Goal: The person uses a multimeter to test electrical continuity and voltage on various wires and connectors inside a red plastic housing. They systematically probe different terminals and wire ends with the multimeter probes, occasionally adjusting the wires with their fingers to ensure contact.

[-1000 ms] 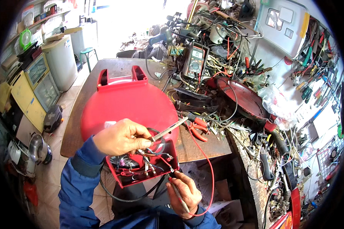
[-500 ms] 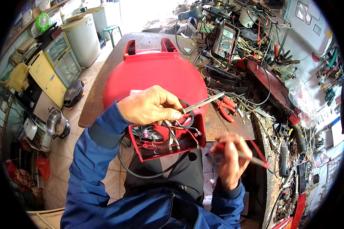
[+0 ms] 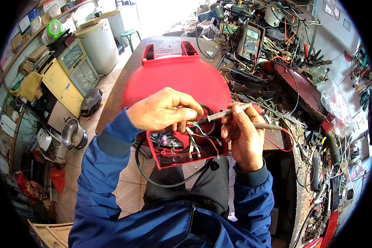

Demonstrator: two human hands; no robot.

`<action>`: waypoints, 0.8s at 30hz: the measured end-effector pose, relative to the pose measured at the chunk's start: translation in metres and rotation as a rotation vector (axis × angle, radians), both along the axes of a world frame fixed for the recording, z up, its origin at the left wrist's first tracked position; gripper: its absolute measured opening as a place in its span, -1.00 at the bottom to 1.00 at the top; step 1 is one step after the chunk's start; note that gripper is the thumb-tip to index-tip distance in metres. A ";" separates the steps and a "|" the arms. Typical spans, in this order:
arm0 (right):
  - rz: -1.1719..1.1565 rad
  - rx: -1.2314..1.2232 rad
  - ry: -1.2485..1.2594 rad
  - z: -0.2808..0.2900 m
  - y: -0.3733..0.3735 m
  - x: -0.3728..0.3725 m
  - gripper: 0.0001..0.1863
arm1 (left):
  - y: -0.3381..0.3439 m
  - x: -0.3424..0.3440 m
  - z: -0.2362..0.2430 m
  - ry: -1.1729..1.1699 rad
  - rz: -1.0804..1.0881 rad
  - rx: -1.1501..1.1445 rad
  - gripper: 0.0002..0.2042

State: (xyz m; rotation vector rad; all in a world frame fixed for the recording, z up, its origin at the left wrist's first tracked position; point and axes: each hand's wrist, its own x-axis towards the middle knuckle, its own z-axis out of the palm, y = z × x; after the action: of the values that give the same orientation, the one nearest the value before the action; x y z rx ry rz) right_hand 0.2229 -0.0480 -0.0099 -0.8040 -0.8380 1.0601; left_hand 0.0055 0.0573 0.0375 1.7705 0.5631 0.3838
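Multimeter sat among tangled wires on cluttered bench; yellow cabinet, green stool, metal pot stood left.

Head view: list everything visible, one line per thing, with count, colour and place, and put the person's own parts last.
appliance housing: one, red, on the bench in front of the person, open wiring compartment facing them.
internal wires: several, red, white, blue, in that compartment.
power cord: one, black, looping below the housing.
metal tool: one, silver, slim, held across the compartment.
probe: one, grey with red lead, under the right hand.
multimeter: one, dark, upper bench.
cabinet: one, yellow, left floor.
metal pot: one, silver, left floor.
stool: one, green, far floor.
left hand: one, fingers on the wires.
right hand: one, gripping the tool.
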 end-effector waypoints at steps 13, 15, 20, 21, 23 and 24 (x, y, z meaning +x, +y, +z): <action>-0.258 -0.014 0.196 -0.024 -0.023 0.008 -0.80 | -0.046 -0.009 -0.011 0.049 0.134 0.889 -0.81; -0.274 -0.022 0.201 -0.030 -0.030 0.011 -0.80 | -0.053 -0.009 -0.013 0.051 0.183 0.969 -0.77; -0.273 -0.010 0.203 -0.036 -0.049 0.012 -0.77 | -0.063 0.004 -0.011 0.135 0.302 1.102 -0.75; -0.267 -0.017 0.180 -0.036 -0.051 0.010 -0.77 | -0.063 0.004 -0.012 0.151 0.306 1.123 -0.74; -0.249 -0.032 0.139 -0.035 -0.056 0.007 -0.77 | -0.058 0.002 -0.018 0.129 0.248 1.162 -0.74; -0.225 -0.013 0.139 -0.037 -0.058 0.007 -0.77 | -0.056 0.001 -0.019 0.121 0.218 1.180 -0.74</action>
State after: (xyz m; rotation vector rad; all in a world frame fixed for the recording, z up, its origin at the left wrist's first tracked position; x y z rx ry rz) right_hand 0.2300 -0.1061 -0.0465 -0.8053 -0.6081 0.9113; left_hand 0.0063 0.0013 0.0187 2.8779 0.6738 0.8825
